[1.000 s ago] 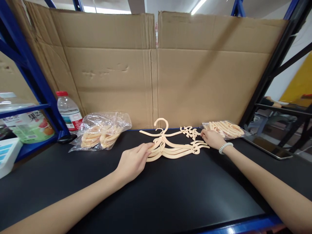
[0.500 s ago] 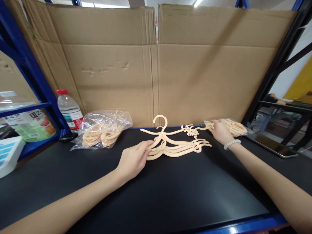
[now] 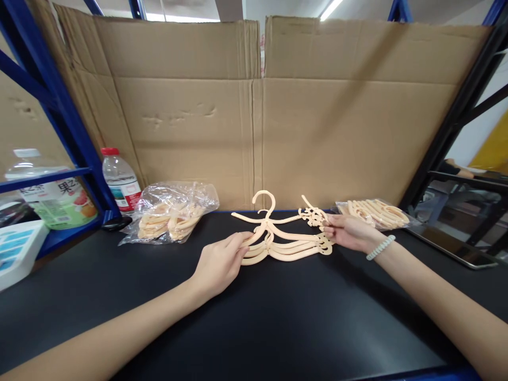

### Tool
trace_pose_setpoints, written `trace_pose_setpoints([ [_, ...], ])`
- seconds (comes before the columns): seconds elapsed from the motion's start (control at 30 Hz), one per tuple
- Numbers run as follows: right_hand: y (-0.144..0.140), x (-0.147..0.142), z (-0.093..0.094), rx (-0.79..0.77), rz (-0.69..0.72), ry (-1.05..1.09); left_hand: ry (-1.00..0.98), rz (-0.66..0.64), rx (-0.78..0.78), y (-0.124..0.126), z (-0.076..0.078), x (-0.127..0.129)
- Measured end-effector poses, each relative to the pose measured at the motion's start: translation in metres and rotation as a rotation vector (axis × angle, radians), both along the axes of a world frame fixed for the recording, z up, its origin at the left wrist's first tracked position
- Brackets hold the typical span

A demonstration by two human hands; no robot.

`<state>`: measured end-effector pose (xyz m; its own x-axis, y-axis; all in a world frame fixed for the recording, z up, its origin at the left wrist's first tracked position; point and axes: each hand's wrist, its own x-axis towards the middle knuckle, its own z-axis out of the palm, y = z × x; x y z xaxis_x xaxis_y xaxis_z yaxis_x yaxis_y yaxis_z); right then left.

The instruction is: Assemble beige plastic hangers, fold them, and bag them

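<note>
Several cream plastic clothes hangers (image 3: 291,257) lie stacked on the black table, their hooks pointing away from me. My left hand (image 3: 219,260) is closed round the left arms of the stack, thumb on top. At the right ends of the hangers is my right hand (image 3: 349,231), a beaded bracelet on its wrist. Its fingers are drawn together beside a small heap of cream plastic pieces (image 3: 313,216); what lies between them is too small to make out. One thin strip sticks up from that heap.
Clear plastic bags of cream hangers lie at the left (image 3: 170,214) and right (image 3: 377,212). A red-capped bottle (image 3: 121,182) stands by the blue rack post. A flat dark tablet-like device (image 3: 456,246) rests far right. Cardboard (image 3: 190,127) walls the back.
My right hand has moved left and nearer, from the right-hand bag to the right ends of the hangers. The left hand keeps its hold. The view has shifted slightly.
</note>
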<state>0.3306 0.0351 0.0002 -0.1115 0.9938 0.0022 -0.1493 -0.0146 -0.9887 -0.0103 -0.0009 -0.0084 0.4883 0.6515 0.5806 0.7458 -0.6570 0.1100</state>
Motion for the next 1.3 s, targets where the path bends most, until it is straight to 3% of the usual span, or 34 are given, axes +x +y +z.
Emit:
trace_pose_setpoints([
  [0.33,-0.012,-0.016,0.008,-0.093,0.081,0.169,0.001,0.003,-0.015,-0.001,0.0,0.0],
  [0.7,-0.015,-0.015,0.011,-0.06,0.106,0.006,-0.018,0.006,0.007,0.001,0.0,-0.001],
  [0.8,-0.016,-0.014,0.012,-0.056,0.17,-0.039,-0.025,0.01,0.005,0.001,-0.001,-0.001],
  [1.0,-0.018,-0.012,0.014,-0.056,0.296,-0.077,-0.039,-0.002,0.003,0.001,-0.001,0.0],
  [1.2,-0.018,-0.012,0.011,-0.097,0.265,-0.058,-0.044,-0.031,-0.026,0.0,0.001,0.0],
  [1.3,-0.02,-0.014,0.013,-0.114,0.314,-0.052,-0.045,-0.039,-0.035,-0.001,0.001,0.0],
])
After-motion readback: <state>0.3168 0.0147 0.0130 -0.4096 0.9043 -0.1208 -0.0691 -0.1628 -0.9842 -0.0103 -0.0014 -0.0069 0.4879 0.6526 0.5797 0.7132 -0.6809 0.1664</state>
